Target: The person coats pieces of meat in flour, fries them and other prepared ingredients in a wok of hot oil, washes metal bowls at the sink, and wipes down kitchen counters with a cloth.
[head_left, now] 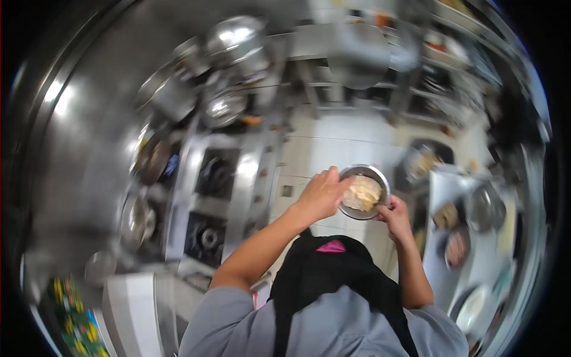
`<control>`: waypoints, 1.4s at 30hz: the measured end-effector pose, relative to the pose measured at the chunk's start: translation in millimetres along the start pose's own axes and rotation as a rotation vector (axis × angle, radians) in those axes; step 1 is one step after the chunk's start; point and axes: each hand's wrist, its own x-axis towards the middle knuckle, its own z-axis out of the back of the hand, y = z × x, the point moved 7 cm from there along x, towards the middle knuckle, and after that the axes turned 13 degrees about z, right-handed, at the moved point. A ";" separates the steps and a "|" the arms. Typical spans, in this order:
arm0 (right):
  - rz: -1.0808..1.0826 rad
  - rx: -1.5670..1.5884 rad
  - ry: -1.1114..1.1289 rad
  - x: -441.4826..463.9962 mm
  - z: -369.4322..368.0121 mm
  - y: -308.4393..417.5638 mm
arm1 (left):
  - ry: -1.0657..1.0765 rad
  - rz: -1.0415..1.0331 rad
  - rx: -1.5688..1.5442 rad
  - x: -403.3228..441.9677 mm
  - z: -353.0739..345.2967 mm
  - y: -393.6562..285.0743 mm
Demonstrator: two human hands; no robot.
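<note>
Head view. My left hand point(322, 196) is closed on the near side of a metal bowl point(370, 171), with a digit over the rim; blur hides whether that digit presses on the food point(363, 193) inside. My right hand point(397, 220) is clasped on the opposite edge, thumb side uppermost. The bowl sits between both hands, out in front of my body and above the floor point(342, 149); its mouth faces up, and no surface visibly supports it.

Handling, as judged: the bowl is stiff, thin-walled and light, so most of the load is likely its contents. The metal is smooth; expect slip where the rim or my skin is wet or greasy. The food is pale, lumpy and partly yellowish. Treat it as soft, moist and easily dented, apt to cling to the wall.

Grip points: take the rim at two opposed places, thumbs on the lip, remaining fingers under the outer wall. Keep digits clear of the food. Hold the bowl level to prevent the mass sliding.

Surroundings: to the left of my left hand is the stove point(244, 172), with a large pot point(237, 44) farther ahead on that side. Right of my right hand is the counter point(437, 193).
</note>
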 end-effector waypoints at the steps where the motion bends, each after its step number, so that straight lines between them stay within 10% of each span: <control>1: -0.029 0.046 0.075 18.8 -24.9 -12.7 | 0.027 0.078 -0.012 -9.8 8.2 30.0; 25: -0.621 0.260 0.830 195.4 -755.1 -98.2 | 0.004 0.864 0.108 -181.6 318.6 593.7; 42: -0.713 0.265 0.801 202.1 -902.0 -134.5 | 0.165 1.056 0.054 -221.2 362.7 738.9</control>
